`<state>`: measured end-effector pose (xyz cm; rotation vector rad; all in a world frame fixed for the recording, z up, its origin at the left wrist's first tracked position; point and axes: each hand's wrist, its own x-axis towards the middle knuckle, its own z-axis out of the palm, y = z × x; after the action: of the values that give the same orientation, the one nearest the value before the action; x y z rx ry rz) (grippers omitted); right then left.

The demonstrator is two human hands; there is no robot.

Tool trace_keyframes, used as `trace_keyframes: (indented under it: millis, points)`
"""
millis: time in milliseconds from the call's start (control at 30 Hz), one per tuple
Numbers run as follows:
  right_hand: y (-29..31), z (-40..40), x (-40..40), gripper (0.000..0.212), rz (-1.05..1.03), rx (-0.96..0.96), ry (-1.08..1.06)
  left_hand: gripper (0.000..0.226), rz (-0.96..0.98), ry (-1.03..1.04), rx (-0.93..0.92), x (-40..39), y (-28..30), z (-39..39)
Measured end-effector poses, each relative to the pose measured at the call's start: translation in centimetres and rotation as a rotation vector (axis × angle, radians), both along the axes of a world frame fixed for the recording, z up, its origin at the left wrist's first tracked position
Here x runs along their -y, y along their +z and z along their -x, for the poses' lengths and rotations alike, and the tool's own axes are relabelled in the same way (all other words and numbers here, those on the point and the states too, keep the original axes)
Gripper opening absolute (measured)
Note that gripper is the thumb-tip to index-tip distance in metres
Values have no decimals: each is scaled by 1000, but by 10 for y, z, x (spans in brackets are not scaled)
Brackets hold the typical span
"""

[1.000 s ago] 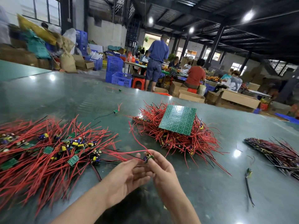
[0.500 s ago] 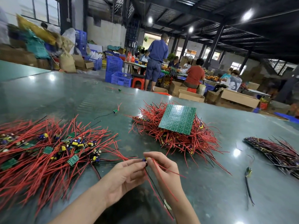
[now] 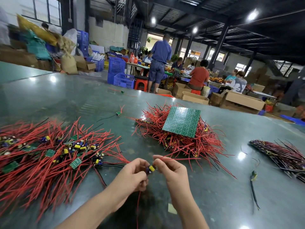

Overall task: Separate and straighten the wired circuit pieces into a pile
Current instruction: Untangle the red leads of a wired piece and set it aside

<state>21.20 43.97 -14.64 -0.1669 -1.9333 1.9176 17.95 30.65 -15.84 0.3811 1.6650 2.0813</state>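
Pinching a small wired circuit piece [image 3: 151, 168] between them, the left hand [image 3: 132, 177] and right hand [image 3: 171, 171] hold it just above the desk [image 3: 214, 195]. Its long axis runs left-right: one red wire [image 3: 181, 158] points right from the right fingertips, another hangs down below the left hand. A loose tangled heap [image 3: 49, 154] lies left, a second pile [image 3: 178, 138] beyond.

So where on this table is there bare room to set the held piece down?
Bare green tabletop lies right of the hands, between the right hand and the lone black-wired piece. More lies far left, beyond the loose red-wired pile. Crowded: that pile, the heap under the green circuit panel, and the dark bundled stack.
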Motion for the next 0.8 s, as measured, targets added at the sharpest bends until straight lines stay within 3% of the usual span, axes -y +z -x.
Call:
trace_keyframes:
  millis: [167,400,633,800]
  points:
    - [-5,1,0,14,155,105,-19,27,16,-12,8,-3,2,1]
    - [-5,1,2,12,136,114,-43,17,106,-65,-17,-2,-2,-1]
    - [-2,-3,-11,19,231,236,189,17,315,-217,-250,14,12,8]
    - [-3,-3,-11,21,159,301,207,5,344,-320,-216,25,18,15]
